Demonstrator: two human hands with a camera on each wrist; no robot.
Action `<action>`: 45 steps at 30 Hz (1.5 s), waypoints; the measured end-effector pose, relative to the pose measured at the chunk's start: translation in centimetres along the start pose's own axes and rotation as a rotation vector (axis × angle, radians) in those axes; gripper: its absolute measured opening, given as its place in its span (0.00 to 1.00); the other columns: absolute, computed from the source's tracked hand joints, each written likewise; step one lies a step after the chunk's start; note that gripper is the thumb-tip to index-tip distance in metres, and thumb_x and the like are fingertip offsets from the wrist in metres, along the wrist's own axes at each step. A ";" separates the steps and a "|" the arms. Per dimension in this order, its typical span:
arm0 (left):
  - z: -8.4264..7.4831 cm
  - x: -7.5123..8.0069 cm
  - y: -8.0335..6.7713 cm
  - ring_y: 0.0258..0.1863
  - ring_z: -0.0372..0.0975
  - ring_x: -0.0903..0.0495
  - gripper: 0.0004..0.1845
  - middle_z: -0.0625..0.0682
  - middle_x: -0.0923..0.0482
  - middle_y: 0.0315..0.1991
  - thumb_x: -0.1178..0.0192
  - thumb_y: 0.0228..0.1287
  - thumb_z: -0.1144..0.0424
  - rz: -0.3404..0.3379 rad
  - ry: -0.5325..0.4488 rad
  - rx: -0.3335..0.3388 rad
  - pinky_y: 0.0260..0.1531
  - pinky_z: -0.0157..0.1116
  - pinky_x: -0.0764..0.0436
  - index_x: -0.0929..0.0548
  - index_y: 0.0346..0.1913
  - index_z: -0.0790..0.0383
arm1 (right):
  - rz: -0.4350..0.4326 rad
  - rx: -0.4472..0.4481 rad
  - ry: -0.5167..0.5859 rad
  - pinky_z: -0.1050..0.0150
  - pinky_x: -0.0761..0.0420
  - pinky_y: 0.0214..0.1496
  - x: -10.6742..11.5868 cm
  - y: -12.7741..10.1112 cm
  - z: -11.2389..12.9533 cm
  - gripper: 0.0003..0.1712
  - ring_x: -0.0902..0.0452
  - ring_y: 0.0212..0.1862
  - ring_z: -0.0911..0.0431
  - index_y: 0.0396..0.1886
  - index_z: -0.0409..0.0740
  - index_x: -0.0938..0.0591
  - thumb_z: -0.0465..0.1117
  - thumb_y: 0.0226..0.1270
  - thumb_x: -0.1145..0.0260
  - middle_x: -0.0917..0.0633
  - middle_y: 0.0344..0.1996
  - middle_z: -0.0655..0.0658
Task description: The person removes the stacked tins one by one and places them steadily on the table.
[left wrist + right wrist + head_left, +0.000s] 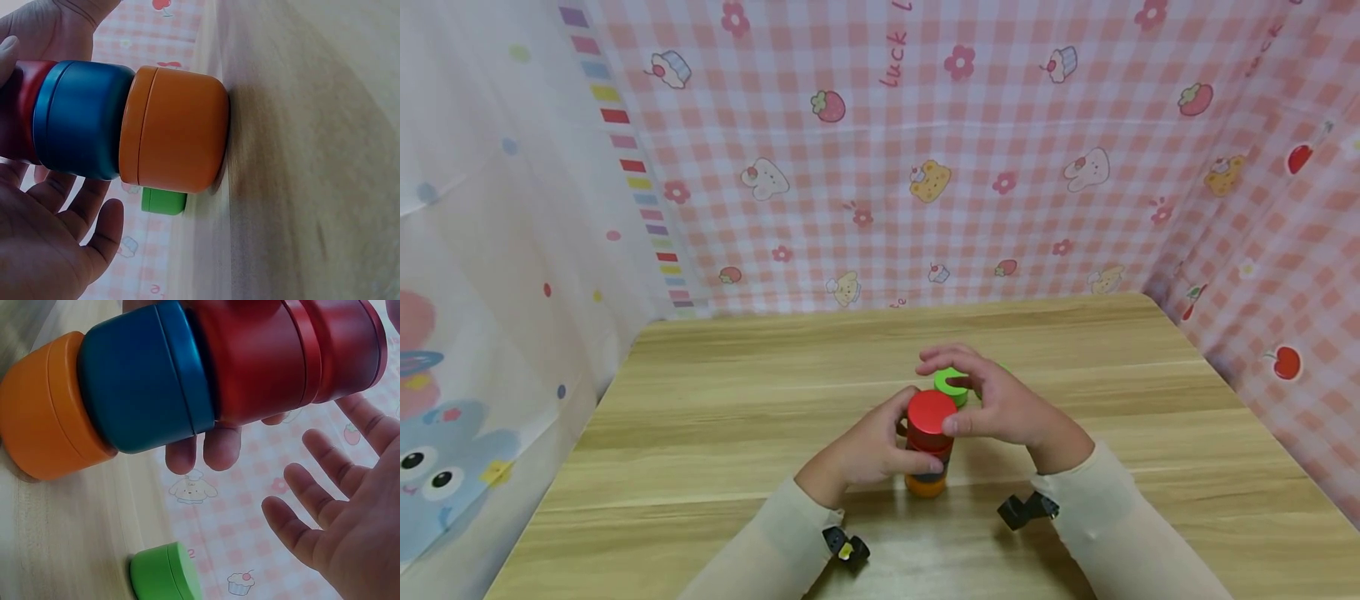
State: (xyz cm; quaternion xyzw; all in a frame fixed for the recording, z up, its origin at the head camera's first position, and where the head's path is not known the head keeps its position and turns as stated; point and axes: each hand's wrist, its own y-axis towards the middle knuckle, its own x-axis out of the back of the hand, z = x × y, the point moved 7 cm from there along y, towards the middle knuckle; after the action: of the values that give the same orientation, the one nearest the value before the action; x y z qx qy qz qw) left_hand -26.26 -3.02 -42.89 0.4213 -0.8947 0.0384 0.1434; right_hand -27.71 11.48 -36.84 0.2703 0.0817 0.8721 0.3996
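Note:
A stack of small round lidded jars stands upright on the wooden table: an orange jar point(178, 128) at the bottom, a blue jar point(144, 378) above it, then a red jar point(253, 359) and a smaller red jar point(932, 412) on top. My left hand point(872, 442) grips the stack around its red and blue part, fingers behind and thumb in front. Beside the top jar is my right hand point(1000, 400), its thumb at the red side and its other fingers spread out past it. Behind the stack, a green jar point(164, 574) sits partly covered by the right hand.
Another bit of green point(1004, 367) peeks out behind the right hand. The wooden table point(737, 392) extends to both sides. Pink checked cloth point(880, 150) hangs at the back and right, and a pale printed curtain point(512, 250) at the left.

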 end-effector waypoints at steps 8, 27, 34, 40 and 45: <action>0.1 0.0 0.1 0.58 0.42 0.22 0.33 0.46 0.20 0.60 0.23 0.62 0.60 0.005 -0.004 -0.006 0.60 0.49 0.19 0.27 0.67 0.51 | 0.014 -0.023 -0.011 0.29 0.31 0.67 -0.2 0.0 -0.2 0.38 0.36 0.74 0.38 0.66 0.43 0.21 0.61 0.64 0.24 0.29 0.73 0.40; 0.1 0.0 0.1 0.60 0.42 0.23 0.39 0.46 0.22 0.64 0.23 0.62 0.60 0.013 -0.020 -0.009 0.58 0.40 0.18 0.30 0.74 0.51 | 0.059 -0.042 -0.007 0.38 0.27 0.64 -0.6 -0.1 -0.8 0.31 0.34 0.73 0.38 0.62 0.51 0.17 0.54 0.62 0.20 0.28 0.73 0.42; 0.1 0.0 0.1 0.60 0.43 0.24 0.39 0.46 0.22 0.64 0.23 0.62 0.59 0.016 -0.026 -0.005 0.59 0.45 0.18 0.30 0.74 0.50 | 0.070 -0.064 0.006 0.39 0.27 0.63 -0.7 -0.1 -0.9 0.30 0.33 0.73 0.40 0.61 0.52 0.17 0.54 0.61 0.19 0.29 0.73 0.41; 0.1 0.0 0.1 0.60 0.43 0.24 0.41 0.45 0.23 0.64 0.23 0.62 0.58 0.014 -0.022 0.003 0.61 0.50 0.21 0.32 0.76 0.49 | 0.086 -0.086 0.028 0.39 0.28 0.64 -0.8 -0.2 -1.0 0.31 0.34 0.73 0.39 0.62 0.52 0.17 0.53 0.60 0.19 0.30 0.74 0.41; 0.2 0.0 0.1 0.59 0.44 0.24 0.42 0.46 0.23 0.64 0.23 0.62 0.59 0.012 -0.028 0.002 0.61 0.49 0.20 0.32 0.76 0.52 | 0.092 -0.098 0.028 0.37 0.30 0.65 -0.9 -0.1 -1.3 0.31 0.36 0.74 0.40 0.61 0.53 0.17 0.54 0.60 0.19 0.30 0.74 0.42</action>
State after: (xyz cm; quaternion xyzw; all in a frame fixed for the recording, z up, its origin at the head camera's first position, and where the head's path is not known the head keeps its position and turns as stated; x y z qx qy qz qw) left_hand -26.35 -2.95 -43.06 0.4164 -0.8991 0.0342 0.1305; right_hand -27.79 10.98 -38.34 0.2418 0.0321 0.8961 0.3708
